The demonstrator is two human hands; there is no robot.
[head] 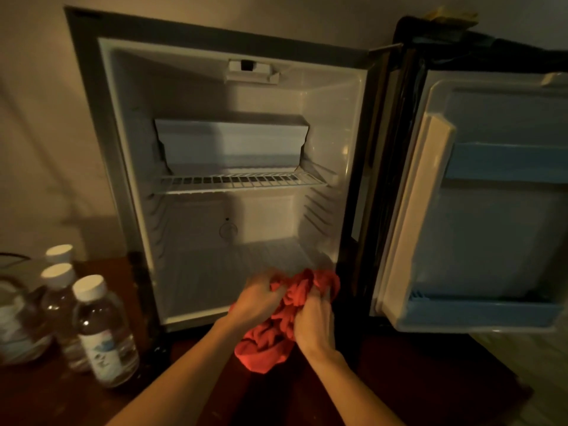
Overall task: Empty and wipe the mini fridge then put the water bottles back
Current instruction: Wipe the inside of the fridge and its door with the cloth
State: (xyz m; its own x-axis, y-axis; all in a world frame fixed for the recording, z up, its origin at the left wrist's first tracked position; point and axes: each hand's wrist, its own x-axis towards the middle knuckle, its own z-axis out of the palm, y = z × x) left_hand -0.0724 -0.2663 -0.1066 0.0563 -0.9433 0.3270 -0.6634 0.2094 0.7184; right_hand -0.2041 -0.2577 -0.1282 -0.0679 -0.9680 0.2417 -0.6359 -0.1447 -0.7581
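Head view: left hand (256, 299) and right hand (315, 321) both gripped bunched red cloth (289, 305) before open mini fridge (233, 210); water bottles (101, 330) stood outside, left.

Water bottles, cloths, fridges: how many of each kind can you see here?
Water bottles: 3, standing left of the fridge
Red cloth: 1, held by left hand and right hand
Mini fridge: 1, door open
Total: 5
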